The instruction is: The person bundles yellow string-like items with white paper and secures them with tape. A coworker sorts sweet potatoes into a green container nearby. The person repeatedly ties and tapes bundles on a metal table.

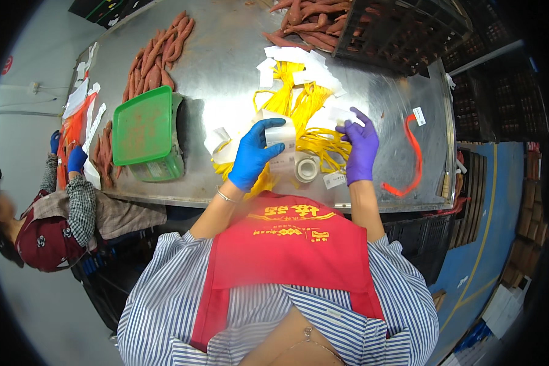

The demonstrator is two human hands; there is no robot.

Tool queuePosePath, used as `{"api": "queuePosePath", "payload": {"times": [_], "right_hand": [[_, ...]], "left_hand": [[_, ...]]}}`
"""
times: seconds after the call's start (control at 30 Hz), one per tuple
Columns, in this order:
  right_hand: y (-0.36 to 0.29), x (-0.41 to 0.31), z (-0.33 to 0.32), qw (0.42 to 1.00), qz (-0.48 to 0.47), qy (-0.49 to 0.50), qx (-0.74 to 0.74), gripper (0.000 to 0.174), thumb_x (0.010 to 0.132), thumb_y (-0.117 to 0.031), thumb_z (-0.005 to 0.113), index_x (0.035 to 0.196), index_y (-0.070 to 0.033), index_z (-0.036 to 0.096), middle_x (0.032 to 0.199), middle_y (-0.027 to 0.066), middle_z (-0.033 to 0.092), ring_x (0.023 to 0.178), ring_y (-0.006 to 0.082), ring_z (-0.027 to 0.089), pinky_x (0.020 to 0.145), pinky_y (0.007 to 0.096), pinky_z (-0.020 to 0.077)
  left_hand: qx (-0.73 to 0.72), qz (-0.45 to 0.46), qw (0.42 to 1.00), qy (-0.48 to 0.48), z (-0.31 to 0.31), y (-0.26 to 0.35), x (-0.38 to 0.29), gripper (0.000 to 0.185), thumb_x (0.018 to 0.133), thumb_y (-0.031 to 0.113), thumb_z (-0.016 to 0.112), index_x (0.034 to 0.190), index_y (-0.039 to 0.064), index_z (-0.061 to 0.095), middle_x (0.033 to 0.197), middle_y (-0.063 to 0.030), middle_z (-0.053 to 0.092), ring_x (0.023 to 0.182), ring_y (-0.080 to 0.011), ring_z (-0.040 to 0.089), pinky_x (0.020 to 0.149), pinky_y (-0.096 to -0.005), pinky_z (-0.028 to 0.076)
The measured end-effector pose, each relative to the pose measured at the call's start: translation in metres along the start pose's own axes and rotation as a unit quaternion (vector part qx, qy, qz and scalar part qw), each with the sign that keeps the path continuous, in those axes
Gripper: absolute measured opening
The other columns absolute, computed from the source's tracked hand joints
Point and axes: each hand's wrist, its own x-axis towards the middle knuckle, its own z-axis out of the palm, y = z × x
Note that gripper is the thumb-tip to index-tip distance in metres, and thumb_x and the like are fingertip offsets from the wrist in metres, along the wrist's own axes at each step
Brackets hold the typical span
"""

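My left hand, in a blue glove, grips a strip of white printed labels between thumb and fingers. In a purple glove, my right hand pinches a small white label that looks slightly blurred. Beneath and between the hands lie yellow mesh net bags in bunches, with white tags fanned out at their far ends. A roll of tape or labels rests near the table edge between my hands. Beside it is a white tag with print, close to my right wrist.
A green plastic box stands to the left, near piled sweet potatoes. At the back right, a black crate holds more sweet potatoes. A tagged red net strip lies right. At far left, a co-worker's gloved hands handle orange netting.
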Motion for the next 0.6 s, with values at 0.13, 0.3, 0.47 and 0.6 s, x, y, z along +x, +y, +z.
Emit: {"api": "queuePosePath", "payload": {"times": [0.13,0.3,0.47,0.6], "right_hand": [[0.014,-0.027,0.009,0.998,0.039,-0.040,0.011,0.030,0.095,-0.008,0.058,0.124,0.000,0.060,0.089,0.0076,0.070,0.077,0.0125,0.069,0.064,0.0201,0.0459],[0.021,-0.042,0.024,0.998,0.043,-0.045,0.031,0.023,0.098,-0.010,0.056,0.117,0.002,0.061,0.094,0.0100,0.071,0.076,0.0140,0.070,0.064,0.0206,0.0478],[0.019,-0.055,0.036,0.993,0.038,-0.102,0.050,0.019,0.099,-0.014,0.056,0.113,-0.002,0.062,0.112,0.0089,0.069,0.095,0.0146,0.068,0.081,0.0233,0.0518],[0.010,-0.058,0.038,0.988,0.076,-0.105,0.085,0.024,0.099,-0.018,0.058,0.115,0.000,0.059,0.119,0.0113,0.067,0.099,0.0160,0.068,0.083,0.0246,0.0514]], "left_hand": [[0.023,-0.005,1.000,-0.005,0.005,-0.003,0.001,0.043,0.084,-0.006,0.066,0.125,0.000,0.058,0.118,-0.0108,0.064,0.105,-0.0176,0.062,0.093,-0.0290,0.051],[0.051,-0.007,0.998,0.019,0.004,-0.008,-0.003,0.045,0.084,-0.004,0.068,0.128,0.001,0.057,0.120,-0.0109,0.064,0.107,-0.0190,0.062,0.096,-0.0304,0.051],[0.060,-0.018,0.996,0.062,0.006,-0.007,-0.005,0.042,0.086,-0.005,0.066,0.126,0.003,0.059,0.113,-0.0132,0.066,0.096,-0.0173,0.066,0.084,-0.0279,0.055],[0.041,0.010,0.998,0.052,0.008,-0.008,-0.005,0.034,0.089,-0.001,0.064,0.123,0.003,0.060,0.110,-0.0125,0.066,0.095,-0.0169,0.065,0.084,-0.0279,0.054]]}}
